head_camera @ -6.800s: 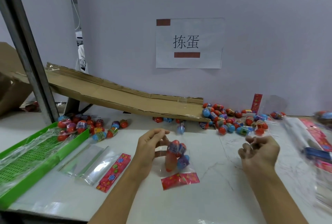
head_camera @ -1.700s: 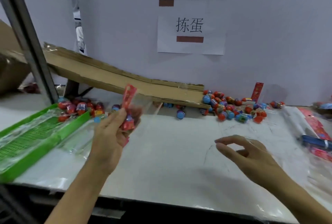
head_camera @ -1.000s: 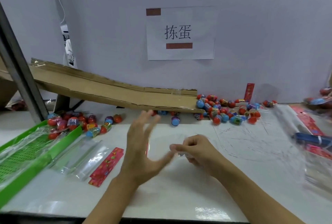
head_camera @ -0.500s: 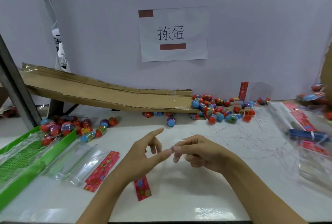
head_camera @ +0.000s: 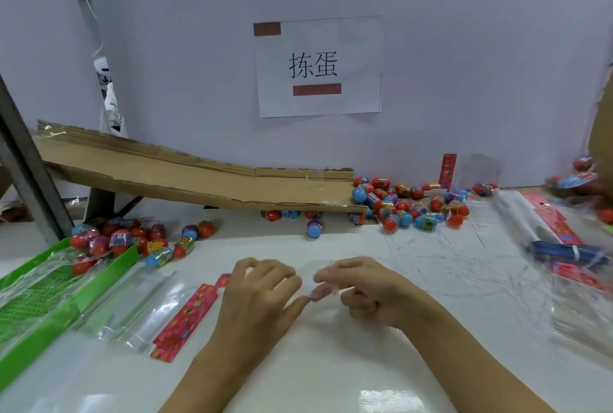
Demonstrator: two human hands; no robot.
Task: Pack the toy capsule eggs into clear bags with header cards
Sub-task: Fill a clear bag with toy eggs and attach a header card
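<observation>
My left hand (head_camera: pixel 257 296) and right hand (head_camera: pixel 363 286) pinch open an empty clear bag (head_camera: pixel 318 271); next, I judge, capsule eggs (head_camera: pixel 403 205) from one o'clock.

Even, soft indoor light — glare patch on the table (head_camera: pixel 391 402), motion-blurred fingertips, wide-angle bending and smear at the edges.
</observation>
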